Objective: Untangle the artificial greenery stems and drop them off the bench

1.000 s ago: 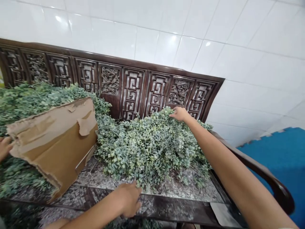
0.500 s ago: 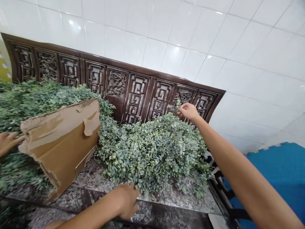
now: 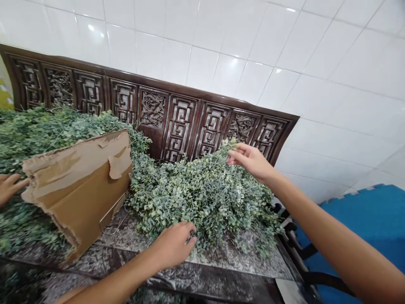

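Observation:
A heap of small-leaved green sprigs (image 3: 202, 194) lies on a dark patterned bench seat (image 3: 221, 261). My right hand (image 3: 251, 161) reaches over the top of the heap, its fingers pinched on a sprig at the upper right. Lower down, my left hand (image 3: 175, 245) rests at the front edge of the heap, fingers curled into the lowest sprigs. What it grips is hidden by leaves.
A torn cardboard box (image 3: 79, 185) leans at the left with more greenery (image 3: 41, 131) behind it. Another person's hand (image 3: 9, 188) touches the box's left edge. A carved dark wooden backrest (image 3: 177, 126) stands against white wall tiles. Blue foam matting (image 3: 363, 215) covers the floor at right.
My right hand has come down and back from the backrest with a sprig pinched. My left hand has slid up and right into the heap's front edge.

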`<state>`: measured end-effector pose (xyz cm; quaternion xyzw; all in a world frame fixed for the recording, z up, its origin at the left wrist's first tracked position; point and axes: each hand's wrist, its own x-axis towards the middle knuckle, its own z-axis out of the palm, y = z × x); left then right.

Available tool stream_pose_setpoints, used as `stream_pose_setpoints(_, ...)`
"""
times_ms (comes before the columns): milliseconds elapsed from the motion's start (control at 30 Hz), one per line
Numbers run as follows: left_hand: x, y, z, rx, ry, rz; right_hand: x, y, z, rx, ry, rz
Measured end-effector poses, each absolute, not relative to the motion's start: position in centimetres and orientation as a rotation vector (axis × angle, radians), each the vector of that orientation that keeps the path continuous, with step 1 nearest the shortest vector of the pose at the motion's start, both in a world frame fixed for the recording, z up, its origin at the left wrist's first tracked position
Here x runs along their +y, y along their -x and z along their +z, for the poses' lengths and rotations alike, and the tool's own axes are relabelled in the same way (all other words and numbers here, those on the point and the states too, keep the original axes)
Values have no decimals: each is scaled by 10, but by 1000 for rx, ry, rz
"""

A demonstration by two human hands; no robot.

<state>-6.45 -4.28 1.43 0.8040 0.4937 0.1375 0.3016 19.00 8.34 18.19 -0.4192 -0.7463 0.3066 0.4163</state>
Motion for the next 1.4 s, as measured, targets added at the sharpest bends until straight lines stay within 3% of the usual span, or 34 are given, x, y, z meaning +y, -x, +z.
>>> stream_pose_setpoints(200, -29, 64, 16, 1342, -1963, 679, 22, -167, 139, -2327, 1019, 1243)
stream_pose_setpoints(400, -20, 71, 15, 1446, -1935, 818, -40, -149, 45, -2542, 1008, 1891)
stream_pose_setpoints(467, -21, 71, 17, 1441, -1918, 815, -51, -145, 29, -2730, 1045, 1737)
stream_pose_setpoints(567, -25, 71, 18, 1427, -1918, 785, -39, -145, 48, -2892, 1005, 1249)
stream_pose_setpoints(633, -27, 71, 18, 1422, -1932, 772, -9, -152, 79, -2763, 1051, 907)
stream_pose_setpoints(700, -28, 70, 16, 1422, -1945, 763, 32, -166, 111, -2463, 1323, 246)
stream_pose_setpoints(800, -29, 69, 14, 1428, -1973, 754, 98, -189, 140, -2181, 1520, -87)
stream_pose_setpoints(1000, -33, 66, 13, 1410, -2044, 718, 169, -209, 133, -2084, 1776, -172)
stream_pose_setpoints(1400, -38, 66, 19, 1405, -2097, 655, 186, -210, 113, -2163, 1871, -224)
